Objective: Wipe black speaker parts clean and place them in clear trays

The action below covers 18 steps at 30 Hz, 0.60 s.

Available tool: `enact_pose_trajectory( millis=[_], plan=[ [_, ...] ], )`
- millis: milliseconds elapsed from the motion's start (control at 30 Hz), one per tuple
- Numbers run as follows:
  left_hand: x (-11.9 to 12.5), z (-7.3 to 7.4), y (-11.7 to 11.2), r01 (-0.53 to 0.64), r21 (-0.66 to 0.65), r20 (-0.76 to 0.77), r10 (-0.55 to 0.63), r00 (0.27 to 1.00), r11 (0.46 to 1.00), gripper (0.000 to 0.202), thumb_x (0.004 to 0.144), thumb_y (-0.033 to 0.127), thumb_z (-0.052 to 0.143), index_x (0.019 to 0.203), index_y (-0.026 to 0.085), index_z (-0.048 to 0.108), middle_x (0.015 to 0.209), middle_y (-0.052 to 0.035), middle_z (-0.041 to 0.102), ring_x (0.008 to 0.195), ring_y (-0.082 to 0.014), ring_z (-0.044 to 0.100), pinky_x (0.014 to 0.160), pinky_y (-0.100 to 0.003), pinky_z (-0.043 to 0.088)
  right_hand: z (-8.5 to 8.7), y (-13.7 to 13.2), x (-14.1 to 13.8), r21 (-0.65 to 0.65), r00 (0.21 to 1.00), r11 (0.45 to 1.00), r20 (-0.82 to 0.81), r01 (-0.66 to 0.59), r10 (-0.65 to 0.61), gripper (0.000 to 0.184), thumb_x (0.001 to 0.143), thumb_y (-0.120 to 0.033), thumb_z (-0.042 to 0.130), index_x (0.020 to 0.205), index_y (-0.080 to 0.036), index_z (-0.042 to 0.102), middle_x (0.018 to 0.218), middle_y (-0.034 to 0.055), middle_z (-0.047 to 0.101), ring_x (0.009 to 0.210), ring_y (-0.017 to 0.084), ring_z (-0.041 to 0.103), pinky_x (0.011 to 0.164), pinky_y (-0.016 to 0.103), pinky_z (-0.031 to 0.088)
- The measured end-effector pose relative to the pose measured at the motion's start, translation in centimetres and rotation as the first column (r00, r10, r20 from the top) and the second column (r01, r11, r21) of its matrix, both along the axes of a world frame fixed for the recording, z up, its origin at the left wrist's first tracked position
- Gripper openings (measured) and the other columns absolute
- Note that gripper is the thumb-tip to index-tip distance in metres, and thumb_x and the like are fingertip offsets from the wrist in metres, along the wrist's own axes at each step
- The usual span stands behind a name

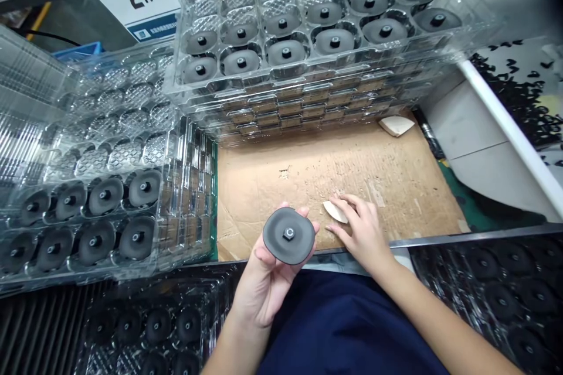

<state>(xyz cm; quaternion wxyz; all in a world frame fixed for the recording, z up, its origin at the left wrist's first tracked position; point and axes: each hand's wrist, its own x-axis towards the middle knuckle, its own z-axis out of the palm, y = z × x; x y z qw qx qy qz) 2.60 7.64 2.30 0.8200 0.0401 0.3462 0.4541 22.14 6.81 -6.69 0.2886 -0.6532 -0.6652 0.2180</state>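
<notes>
My left hand [268, 281] holds a dark grey rounded disc [277, 240] with a short stem and a pale-topped nub at its centre. The disc's stem side faces up, and the fingers wrap around its rim from below. To the right, my right hand [363, 231] has its fingertips and thumb around a cream wedge-shaped pad [335, 211], just above or on the cardboard [255, 187]. Part of the pad is hidden under the fingers. A second cream wedge pad [396, 125] lies at the back right of the cardboard.
Stacked clear plastic trays [308, 79] with similar discs stand at the back. Another stack of trays [169, 211] is on the left. Black trays [206, 310] with discs sit low on both sides. Small black parts [510, 88] lie at the right, beyond a white edge [505, 123].
</notes>
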Motion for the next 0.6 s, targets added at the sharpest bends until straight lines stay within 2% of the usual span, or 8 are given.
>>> enact_pose_trajectory(
  millis=[133, 300, 367, 433, 500, 533, 567, 600],
  plan=[
    [-0.1, 0.2, 0.0, 0.022, 0.016, 0.008, -0.022, 1.0, 1.0, 0.057, 0.058, 0.043, 0.079, 0.111, 0.028, 0.066, 0.118, -0.0044, 0.068, 0.106, -0.0241, 0.066, 0.087, -0.027, 0.054, -0.1, 0.3, 0.3, 0.034, 1.0, 0.999, -0.029, -0.007, 0.008, 0.031, 0.089, -0.03, 0.051, 0.114, -0.018, 0.065, 0.116, 0.0142, 0.053, 0.094, 0.024, 0.057, 0.087, 0.043, 0.048],
    [-0.1, 0.4, -0.1, 0.002, 0.012, -0.037, -0.002, 0.999, 1.0, 0.059, 0.057, 0.042, 0.08, 0.112, 0.027, 0.066, 0.118, -0.005, 0.068, 0.107, -0.026, 0.065, 0.088, -0.029, 0.054, 0.7, 2.3, 1.6, 0.032, 0.993, 0.999, -0.11, 0.037, -0.034, 0.029, 0.092, -0.031, 0.046, 0.106, -0.018, 0.067, 0.095, 0.0106, 0.064, 0.087, 0.022, 0.062, 0.076, 0.037, 0.051],
    [-0.1, 0.4, -0.2, 0.013, 0.014, -0.053, -0.012, 0.998, 1.0, 0.061, 0.058, 0.042, 0.08, 0.115, 0.028, 0.064, 0.12, -0.0059, 0.067, 0.111, -0.0282, 0.062, 0.09, -0.032, 0.053, 2.5, 3.2, 1.8, 0.013, 0.988, 0.999, -0.146, 0.046, -0.043, 0.026, 0.091, -0.03, 0.046, 0.099, -0.019, 0.068, 0.092, 0.0088, 0.068, 0.083, 0.022, 0.064, 0.073, 0.037, 0.052],
    [0.1, 0.4, -0.3, 0.033, 0.03, -0.072, -0.031, 0.997, 0.999, 0.062, 0.058, 0.042, 0.08, 0.116, 0.028, 0.064, 0.123, -0.0065, 0.065, 0.113, -0.0297, 0.061, 0.092, -0.035, 0.052, 5.3, 3.7, 1.1, 0.002, 0.982, 0.999, -0.185, 0.048, -0.047, 0.023, 0.091, -0.029, 0.048, 0.1, -0.02, 0.067, 0.096, 0.0071, 0.07, 0.081, 0.02, 0.065, 0.068, 0.034, 0.052],
    [0.4, 0.4, -0.3, 0.039, 0.046, -0.086, -0.034, 0.996, 0.998, 0.063, 0.055, 0.043, 0.081, 0.114, 0.027, 0.065, 0.121, -0.0063, 0.066, 0.109, -0.0284, 0.063, 0.091, -0.033, 0.052, 8.5, 3.6, -0.2, 0.043, 0.974, 0.998, -0.224, 0.034, -0.023, 0.027, 0.092, -0.028, 0.049, 0.116, -0.024, 0.061, 0.109, 0.0052, 0.068, 0.086, 0.019, 0.065, 0.068, 0.032, 0.051],
    [0.6, 0.4, -0.3, 0.037, 0.047, -0.094, -0.032, 0.995, 0.998, 0.064, 0.054, 0.042, 0.082, 0.113, 0.026, 0.066, 0.118, -0.0056, 0.068, 0.107, -0.0262, 0.064, 0.09, -0.03, 0.052, 9.9, 3.3, -1.1, 0.13, 0.967, 0.991, -0.251, -0.001, 0.034, 0.028, 0.092, -0.024, 0.049, 0.118, -0.024, 0.059, 0.113, 0.0053, 0.067, 0.094, 0.019, 0.063, 0.073, 0.033, 0.05],
    [0.8, 0.4, -0.3, 0.036, 0.04, -0.104, -0.032, 0.994, 0.999, 0.065, 0.052, 0.041, 0.084, 0.112, 0.025, 0.067, 0.113, -0.0045, 0.07, 0.103, -0.0232, 0.065, 0.087, -0.026, 0.052, 11.2, 3.0, -1.9, 0.232, 0.958, 0.965, -0.229, -0.121, 0.175, 0.028, 0.093, -0.021, 0.047, 0.118, -0.023, 0.059, 0.111, 0.0054, 0.068, 0.095, 0.019, 0.063, 0.077, 0.033, 0.048],
    [0.9, 0.4, -0.3, 0.034, 0.026, -0.116, -0.031, 0.993, 0.999, 0.065, 0.05, 0.04, 0.085, 0.111, 0.024, 0.067, 0.108, -0.0032, 0.072, 0.098, -0.0197, 0.066, 0.084, -0.022, 0.053, 12.2, 2.7, -2.6, 0.272, 0.946, 0.939, -0.189, -0.209, 0.265, 0.028, 0.094, -0.018, 0.045, 0.118, -0.02, 0.059, 0.107, 0.0055, 0.069, 0.092, 0.019, 0.063, 0.076, 0.033, 0.047]
  ],
)
